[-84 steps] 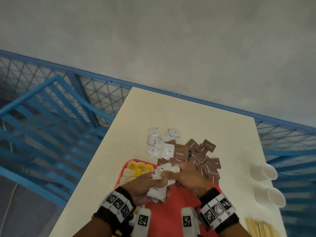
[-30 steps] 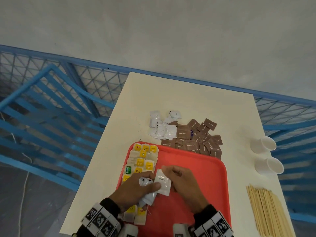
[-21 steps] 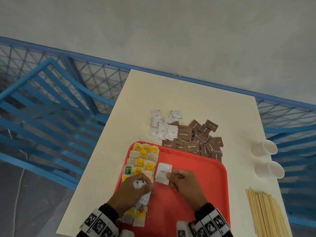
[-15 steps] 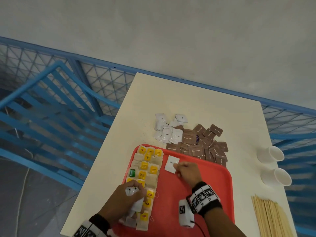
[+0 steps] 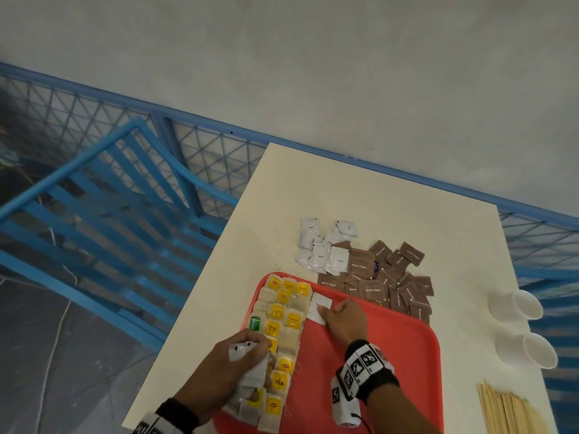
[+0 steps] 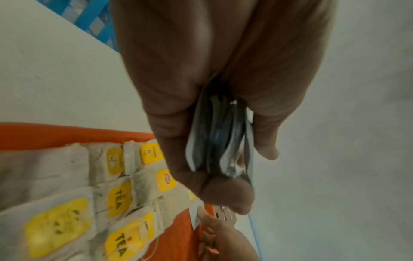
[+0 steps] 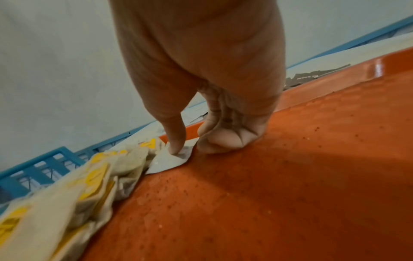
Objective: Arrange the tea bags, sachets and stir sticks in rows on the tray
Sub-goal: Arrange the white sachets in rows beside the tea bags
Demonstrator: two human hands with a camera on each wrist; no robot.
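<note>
Looking down from the head view, the right hand (image 5: 344, 317) sits on the red plastic tray (image 5: 407, 355) with its fingers curled and a fingertip on a single white square sachet (image 5: 319, 305), which lies flat at the tray's far end just beside the rows of paper tea bags with yellow tags (image 5: 282, 333); the left hand (image 5: 238, 358) hovers over those rows, clutching a bundle of white sachets (image 5: 247, 361). Loose white sachets (image 5: 322, 245) and brown sugar sachets (image 5: 385, 277) lie heaped on the cream table (image 5: 360, 189) beyond the tray, with pale wooden stir sticks (image 5: 507, 408) and two white paper cups (image 5: 526, 327) to the right, none of them on the tray. In the left wrist view the fingers (image 6: 178, 150) and thumb close round the bundle edge-on, so how many sachets it holds cannot be told. In the right wrist view one straight fingertip (image 7: 175, 148) pins the sachet's near corner while the other fingers fold under, holding nothing. To do this placement well, I judge the sachet should be squared against the tea-bag edge and pressed flat before release, starting a straight column. The sachet's far end is hidden behind the hand, and its print is too blurred to read.
</note>
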